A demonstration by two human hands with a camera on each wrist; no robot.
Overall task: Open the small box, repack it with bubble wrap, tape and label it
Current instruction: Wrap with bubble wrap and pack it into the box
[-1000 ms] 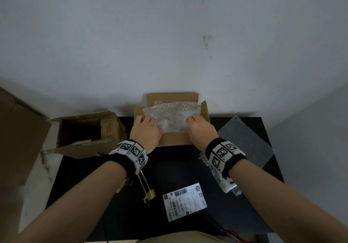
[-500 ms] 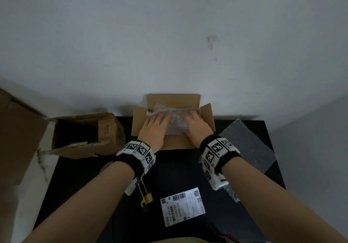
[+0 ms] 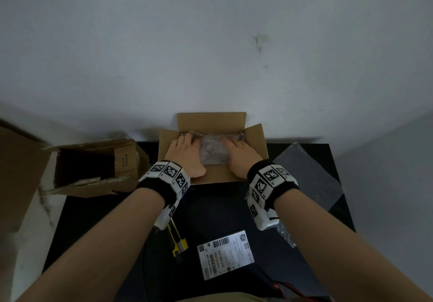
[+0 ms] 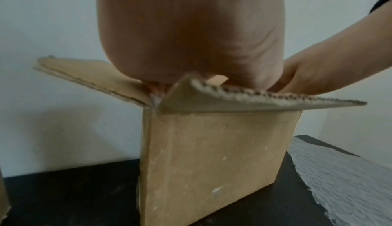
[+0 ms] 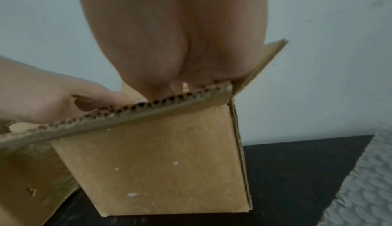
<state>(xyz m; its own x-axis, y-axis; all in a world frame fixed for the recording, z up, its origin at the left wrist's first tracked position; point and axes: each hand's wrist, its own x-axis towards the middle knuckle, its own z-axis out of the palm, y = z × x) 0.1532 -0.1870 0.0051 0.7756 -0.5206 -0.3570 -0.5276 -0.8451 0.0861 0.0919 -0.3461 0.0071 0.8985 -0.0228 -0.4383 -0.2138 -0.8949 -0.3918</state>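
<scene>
The small cardboard box (image 3: 255, 138) stands with its flaps spread at the far edge of the black table (image 3: 220, 210). A wad of bubble wrap (image 3: 214, 153) lies inside it. My left hand (image 3: 185, 151) presses on the wrap's left side and my right hand (image 3: 240, 155) on its right side, fingers laid flat and reaching into the box. In the left wrist view the palm (image 4: 191, 37) sits over the box (image 4: 212, 162); in the right wrist view the right palm (image 5: 180, 37) sits over the box (image 5: 159, 162). The fingertips are hidden in both. A white shipping label (image 3: 226, 253) lies near me.
A yellow utility knife (image 3: 178, 243) lies left of the label. A flat bubble wrap sheet (image 3: 307, 177) covers the table's right side. An open, torn cardboard box (image 3: 93, 168) lies on its side at the left, and a bigger carton (image 3: 18, 172) beyond it. A wall rises behind.
The bubble wrap was held above the box rim; both hands have pushed it down inside, moving forward and flattening on it.
</scene>
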